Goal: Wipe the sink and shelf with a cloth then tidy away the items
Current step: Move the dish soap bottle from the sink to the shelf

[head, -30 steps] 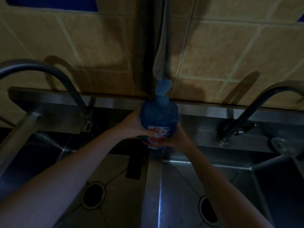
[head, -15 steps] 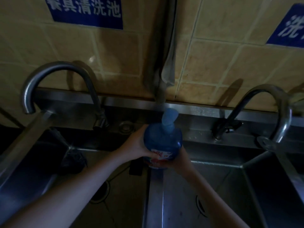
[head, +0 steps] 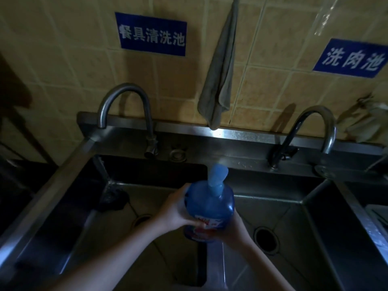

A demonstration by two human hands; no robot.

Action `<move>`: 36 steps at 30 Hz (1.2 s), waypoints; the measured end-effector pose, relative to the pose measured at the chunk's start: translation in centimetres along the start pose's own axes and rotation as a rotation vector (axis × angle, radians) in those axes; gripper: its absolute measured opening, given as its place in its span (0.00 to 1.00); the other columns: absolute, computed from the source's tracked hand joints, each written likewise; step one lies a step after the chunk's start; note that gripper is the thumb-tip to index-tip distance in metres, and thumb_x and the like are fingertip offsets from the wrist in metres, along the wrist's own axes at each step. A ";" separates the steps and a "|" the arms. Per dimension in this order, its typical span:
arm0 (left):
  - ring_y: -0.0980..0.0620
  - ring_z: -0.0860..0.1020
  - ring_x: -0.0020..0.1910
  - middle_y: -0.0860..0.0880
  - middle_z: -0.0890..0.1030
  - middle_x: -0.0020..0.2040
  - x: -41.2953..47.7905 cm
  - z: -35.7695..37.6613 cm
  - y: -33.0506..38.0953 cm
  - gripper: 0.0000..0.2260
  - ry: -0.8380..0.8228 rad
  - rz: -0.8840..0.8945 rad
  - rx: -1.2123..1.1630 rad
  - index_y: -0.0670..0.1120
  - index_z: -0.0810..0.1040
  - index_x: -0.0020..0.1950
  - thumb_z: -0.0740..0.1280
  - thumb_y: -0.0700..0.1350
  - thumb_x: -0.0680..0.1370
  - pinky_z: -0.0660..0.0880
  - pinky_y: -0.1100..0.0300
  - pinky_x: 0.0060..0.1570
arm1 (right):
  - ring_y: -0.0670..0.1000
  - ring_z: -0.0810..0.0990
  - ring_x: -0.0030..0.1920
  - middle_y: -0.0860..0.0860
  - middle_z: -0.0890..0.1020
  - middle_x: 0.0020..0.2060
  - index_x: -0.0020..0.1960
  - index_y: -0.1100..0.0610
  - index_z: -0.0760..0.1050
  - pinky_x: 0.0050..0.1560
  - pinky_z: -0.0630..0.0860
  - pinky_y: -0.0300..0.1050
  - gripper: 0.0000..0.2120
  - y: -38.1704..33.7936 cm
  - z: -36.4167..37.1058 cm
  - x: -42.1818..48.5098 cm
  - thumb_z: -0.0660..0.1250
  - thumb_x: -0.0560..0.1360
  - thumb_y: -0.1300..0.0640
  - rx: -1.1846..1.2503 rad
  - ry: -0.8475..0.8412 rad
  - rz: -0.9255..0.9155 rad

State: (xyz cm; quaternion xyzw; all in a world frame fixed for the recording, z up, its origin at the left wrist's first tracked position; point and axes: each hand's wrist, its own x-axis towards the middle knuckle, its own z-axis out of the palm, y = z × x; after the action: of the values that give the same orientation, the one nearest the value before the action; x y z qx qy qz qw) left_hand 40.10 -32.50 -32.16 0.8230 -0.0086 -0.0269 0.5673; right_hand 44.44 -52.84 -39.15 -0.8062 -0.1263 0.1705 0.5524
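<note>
A blue pump bottle (head: 210,202) with a red and white label is held upright above the divider between two steel sink basins. My left hand (head: 175,211) grips its left side and my right hand (head: 232,227) cups its lower right side. A grey cloth (head: 220,80) hangs on the tiled wall above the steel back ledge (head: 231,135). The left basin (head: 69,217) and right basin (head: 327,227) lie below the bottle.
Curved taps stand at the back left (head: 126,106) and back right (head: 310,131). A dark scrubber (head: 113,198) lies in the left basin's back corner. Two blue signs (head: 152,36) are fixed to the wall. A crumpled bag (head: 365,124) sits on the ledge at far right.
The bottle, held in both hands, has come down and toward me, away from the back ledge. The camera has tilted up, so the wall, signs and hanging cloth now show.
</note>
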 end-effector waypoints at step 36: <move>0.56 0.76 0.59 0.55 0.79 0.59 -31.0 -23.8 2.5 0.41 0.753 -0.002 0.140 0.52 0.71 0.64 0.83 0.49 0.54 0.74 0.48 0.60 | 0.50 0.80 0.59 0.51 0.80 0.59 0.67 0.53 0.66 0.60 0.77 0.57 0.46 -24.7 27.1 -7.1 0.84 0.55 0.49 -0.068 -0.602 -0.478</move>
State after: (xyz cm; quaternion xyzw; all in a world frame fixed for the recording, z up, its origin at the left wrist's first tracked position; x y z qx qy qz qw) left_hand 10.49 -9.80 -20.28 0.8120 0.1992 0.2775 0.4733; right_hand 26.36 -23.80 -24.11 -0.6857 -0.4726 0.2615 0.4879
